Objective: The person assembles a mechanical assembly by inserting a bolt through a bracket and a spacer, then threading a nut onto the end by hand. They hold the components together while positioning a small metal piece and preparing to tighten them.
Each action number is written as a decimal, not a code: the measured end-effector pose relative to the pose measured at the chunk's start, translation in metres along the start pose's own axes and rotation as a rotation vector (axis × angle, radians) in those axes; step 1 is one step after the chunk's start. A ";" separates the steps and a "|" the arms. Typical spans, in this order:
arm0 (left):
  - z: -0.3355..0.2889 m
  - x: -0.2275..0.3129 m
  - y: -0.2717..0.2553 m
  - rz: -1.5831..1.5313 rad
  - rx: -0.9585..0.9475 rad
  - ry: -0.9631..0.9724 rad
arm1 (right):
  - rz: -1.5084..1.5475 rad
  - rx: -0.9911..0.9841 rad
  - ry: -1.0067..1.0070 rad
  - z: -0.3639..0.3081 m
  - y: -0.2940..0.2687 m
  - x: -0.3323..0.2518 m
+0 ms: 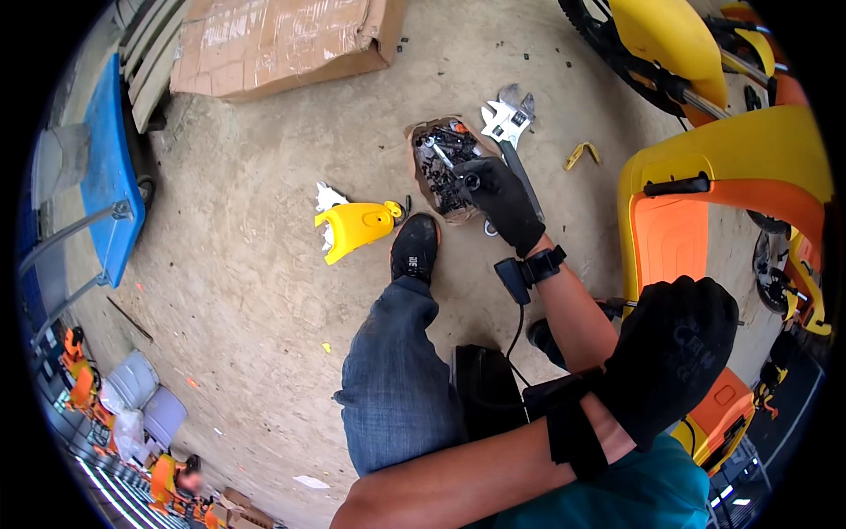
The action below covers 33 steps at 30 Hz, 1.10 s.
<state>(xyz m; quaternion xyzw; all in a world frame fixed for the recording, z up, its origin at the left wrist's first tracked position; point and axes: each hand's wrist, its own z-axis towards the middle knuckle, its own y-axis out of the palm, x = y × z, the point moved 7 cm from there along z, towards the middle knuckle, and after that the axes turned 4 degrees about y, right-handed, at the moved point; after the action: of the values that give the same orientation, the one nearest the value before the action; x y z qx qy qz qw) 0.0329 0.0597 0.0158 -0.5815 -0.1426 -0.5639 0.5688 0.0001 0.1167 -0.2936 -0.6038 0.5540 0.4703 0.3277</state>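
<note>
My right hand, in a black glove, is closed over an open cardboard box of dark screws and small parts. From its fingers a slim silver wrench points into the box; a small black ring-shaped end shows by the fingertips. Beside the box, partly behind that hand, lie large adjustable wrenches. My left hand, also black-gloved, crosses over my right forearm and is curled into a fist beside a yellow and orange bike body. What it grips, if anything, is hidden.
A yellow plastic part lies left of my shoe. A large taped carton stands at the far side, with a blue cart to the left. More yellow bike parts crowd the right; a small yellow bracket lies on the floor.
</note>
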 end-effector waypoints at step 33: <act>-0.001 -0.060 -0.107 0.424 0.299 0.064 | -0.327 0.091 -0.302 -0.062 -0.029 -0.131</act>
<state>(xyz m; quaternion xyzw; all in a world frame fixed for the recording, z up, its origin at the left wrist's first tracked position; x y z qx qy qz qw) -0.0730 0.1210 0.0203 -0.4894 -0.0812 -0.4229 0.7583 0.0488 0.1121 -0.1539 -0.5930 0.4142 0.4704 0.5055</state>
